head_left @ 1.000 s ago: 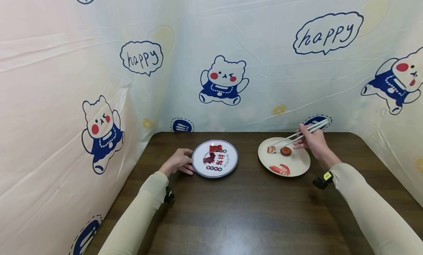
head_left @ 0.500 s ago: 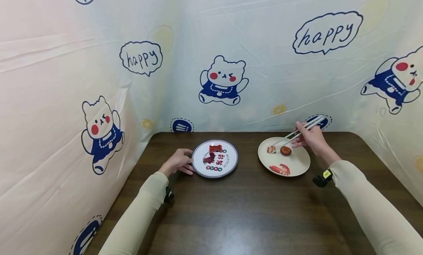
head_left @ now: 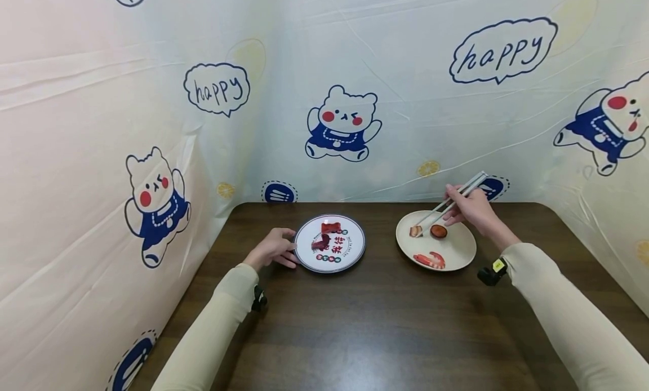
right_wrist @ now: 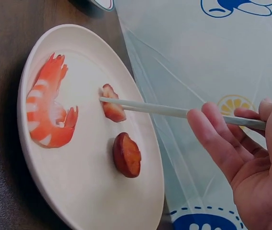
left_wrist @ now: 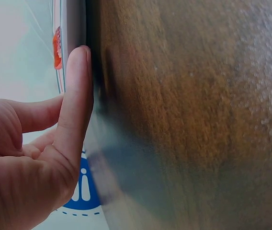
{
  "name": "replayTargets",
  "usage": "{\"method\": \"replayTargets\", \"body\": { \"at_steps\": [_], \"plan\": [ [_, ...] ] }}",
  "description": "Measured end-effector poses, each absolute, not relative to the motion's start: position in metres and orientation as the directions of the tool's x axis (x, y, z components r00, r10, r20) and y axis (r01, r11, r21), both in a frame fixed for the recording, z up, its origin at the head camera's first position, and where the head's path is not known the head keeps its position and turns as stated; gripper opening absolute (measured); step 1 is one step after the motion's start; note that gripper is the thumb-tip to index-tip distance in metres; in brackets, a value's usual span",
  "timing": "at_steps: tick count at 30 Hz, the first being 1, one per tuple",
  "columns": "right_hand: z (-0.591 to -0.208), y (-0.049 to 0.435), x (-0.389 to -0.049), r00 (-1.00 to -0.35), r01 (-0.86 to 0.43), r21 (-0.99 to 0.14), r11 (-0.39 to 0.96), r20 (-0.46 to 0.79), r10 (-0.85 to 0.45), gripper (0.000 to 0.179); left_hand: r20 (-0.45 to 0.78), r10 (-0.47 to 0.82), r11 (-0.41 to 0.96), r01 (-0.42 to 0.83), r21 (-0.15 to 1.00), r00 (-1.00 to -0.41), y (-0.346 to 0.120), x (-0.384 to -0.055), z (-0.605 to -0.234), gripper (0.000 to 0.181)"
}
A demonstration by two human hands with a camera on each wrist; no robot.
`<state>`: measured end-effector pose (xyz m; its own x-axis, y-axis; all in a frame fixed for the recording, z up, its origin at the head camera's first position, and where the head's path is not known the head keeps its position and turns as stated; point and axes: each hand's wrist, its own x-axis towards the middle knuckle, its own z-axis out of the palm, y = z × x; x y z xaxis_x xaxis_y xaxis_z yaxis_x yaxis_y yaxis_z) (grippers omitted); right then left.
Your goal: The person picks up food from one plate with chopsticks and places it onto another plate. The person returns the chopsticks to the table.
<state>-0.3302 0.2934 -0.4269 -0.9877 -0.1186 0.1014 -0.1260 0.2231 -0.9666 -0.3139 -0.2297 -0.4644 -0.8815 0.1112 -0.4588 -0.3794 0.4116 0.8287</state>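
In the head view my left hand (head_left: 274, 247) holds the left edge of a white plate with a dark blue rim (head_left: 357, 241). Its digits meet the plate's outer wall in the left wrist view. A reddish-brown piece (head_left: 331, 227) and a dark red piece (head_left: 321, 242) of food lie there. My right hand (head_left: 474, 209) grips a pair of pale chopsticks (right_wrist: 160, 109). Their tips straddle a small striped meat chunk (right_wrist: 113, 102) on a cream plate (right_wrist: 93, 201). Beside it sit a round brown food piece (right_wrist: 127, 155) and an orange-and-white shrimp (right_wrist: 50, 105).
Both plates stand near the far edge of a dark wooden table (head_left: 355, 323). Behind it and along the sides hangs a pale sheet (head_left: 405, 115) printed with cartoon bears and "happy" bubbles. Each wrist wears a small black camera (head_left: 492, 275).
My right hand has shifted slightly left and the chopsticks stand steeper, their tips around the meat chunk. The left hand and both plates stay put.
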Motion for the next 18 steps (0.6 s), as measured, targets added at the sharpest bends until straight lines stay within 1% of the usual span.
{"method": "replayTargets", "body": {
  "at_steps": [6, 12, 18],
  "plan": [
    [-0.421, 0.289, -0.329, -0.988, -0.125, -0.950, 0.286, 0.094, -0.119, 0.050, -0.453, 0.118, 0.411, -0.372, 0.832, -0.884, -0.230, -0.313, -0.465, 0.054],
    [-0.419, 0.285, -0.328, -0.988, -0.134, -0.948, 0.287, 0.105, -0.113, 0.052, -0.453, 0.115, 0.413, -0.372, 0.831, -0.884, -0.231, -0.313, -0.465, 0.054],
    [-0.421, 0.281, -0.328, -0.989, -0.147, -0.946, 0.289, 0.132, -0.072, 0.050, -0.456, 0.106, 0.417, -0.377, 0.827, -0.884, -0.231, -0.314, -0.465, 0.055]
  ]
}}
